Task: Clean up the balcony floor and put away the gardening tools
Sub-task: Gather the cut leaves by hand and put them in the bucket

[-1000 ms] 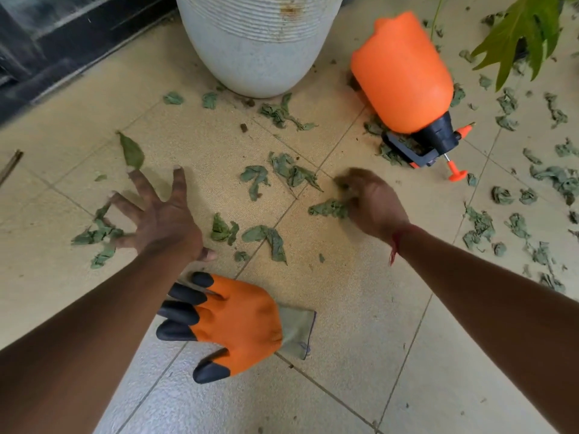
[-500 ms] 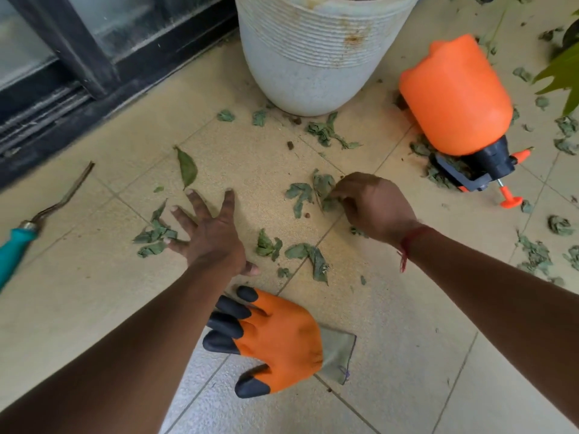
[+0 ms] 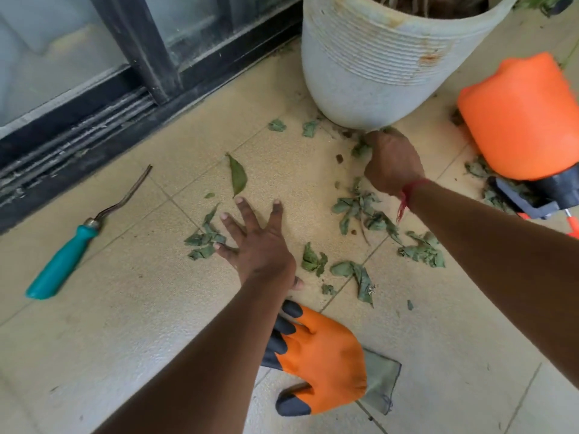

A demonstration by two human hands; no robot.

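The right hand [image 3: 393,161] is curled into a fist at the foot of the white pot [image 3: 376,73] in the upper middle of the frame. Scraps of dry leaves [image 3: 360,149] show at its knuckles, so it appears to grip a gathered handful, though how much is hidden. The left hand [image 3: 260,245] sits at centre, well apart from the other, fingers straight and splayed, holding nothing. Its outer fingers reach a small pile [image 3: 203,239]; whether the palm presses the floor [image 3: 141,308] cannot be told. More leaves lie right of centre and around the orange sprayer [image 3: 520,117] on its side at the right edge. A teal-handled weeder [image 3: 65,258] lies at left near the door track [image 3: 78,126], and an orange glove [image 3: 322,358] lies at lower centre, partly under the left forearm. The likeliest slip is loss from the full fist: brittle leaves may crumble or drop if those fingers loosen to take more. A broad sweep with the bare left hand could push scraps toward the track's grooves, where they would lodge, or bring skin against the weeder's metal tip. Pieces tucked against the pot and beneath the sprayer are easy to miss unless the sprayer is lifted.
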